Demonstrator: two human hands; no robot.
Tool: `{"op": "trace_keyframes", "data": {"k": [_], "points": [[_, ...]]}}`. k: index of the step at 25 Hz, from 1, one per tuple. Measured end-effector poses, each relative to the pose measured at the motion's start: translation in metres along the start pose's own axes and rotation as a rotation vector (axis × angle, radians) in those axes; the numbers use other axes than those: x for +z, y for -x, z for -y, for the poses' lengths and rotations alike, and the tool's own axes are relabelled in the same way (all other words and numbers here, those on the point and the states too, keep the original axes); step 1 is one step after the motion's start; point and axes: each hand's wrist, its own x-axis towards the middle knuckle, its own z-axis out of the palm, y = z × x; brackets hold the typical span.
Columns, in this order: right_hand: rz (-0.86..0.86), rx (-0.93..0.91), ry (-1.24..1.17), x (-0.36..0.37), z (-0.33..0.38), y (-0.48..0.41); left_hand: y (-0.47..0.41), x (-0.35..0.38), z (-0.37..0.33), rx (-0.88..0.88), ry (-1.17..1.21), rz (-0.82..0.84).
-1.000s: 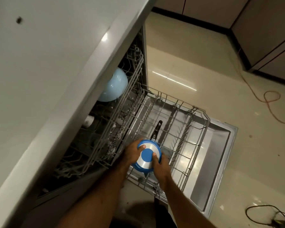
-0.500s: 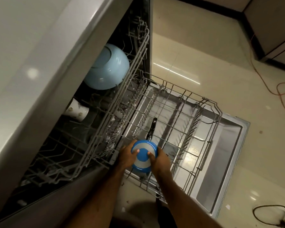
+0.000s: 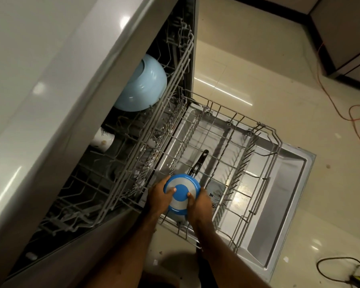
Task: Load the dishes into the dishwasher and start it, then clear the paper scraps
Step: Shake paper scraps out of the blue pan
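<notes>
Head view, looking straight down: both hands clasp a small blue pan (image 3: 182, 194) turned bottom-up, its silver ring and blue centre facing the camera. The left hand (image 3: 158, 197) wraps the pan's left rim with the thumb laid on the base; the right hand (image 3: 200, 201) does the same on the right rim. The pan's black handle (image 3: 200, 162) juts away from the grip, pointing further from the person. Directly under the grip lies the near corner of the pulled-out lower rack (image 3: 264, 129) – whether the pan touches its wires I cannot tell. Beneath and to the right of the grip spreads the open dishwasher door (image 3: 279, 204). Left of the grip and higher sits the upper rack (image 3: 175, 80), holding an upturned light blue bowl (image 3: 141, 86) and a white cup (image 3: 103, 139) – both well apart from the hands.
</notes>
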Motion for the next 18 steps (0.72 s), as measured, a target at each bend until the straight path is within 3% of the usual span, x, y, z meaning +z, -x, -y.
{"op": "trace_keyframes", "data": {"k": [8,12,15,18], "points": [[-0.146,-0.048,-0.026,0.006,0.001,0.009,0.005,0.000,-0.003,0.053,0.036,-0.003],[-0.190,0.042,-0.127,0.014,-0.006,0.011,0.008,0.000,-0.002,0.110,-0.045,-0.038],[-0.164,0.063,-0.197,0.020,-0.008,0.014,0.006,0.002,0.000,0.146,-0.119,0.041],[-0.106,0.082,-0.110,0.017,-0.008,0.010,0.004,0.008,-0.002,0.128,-0.285,0.121]]}}
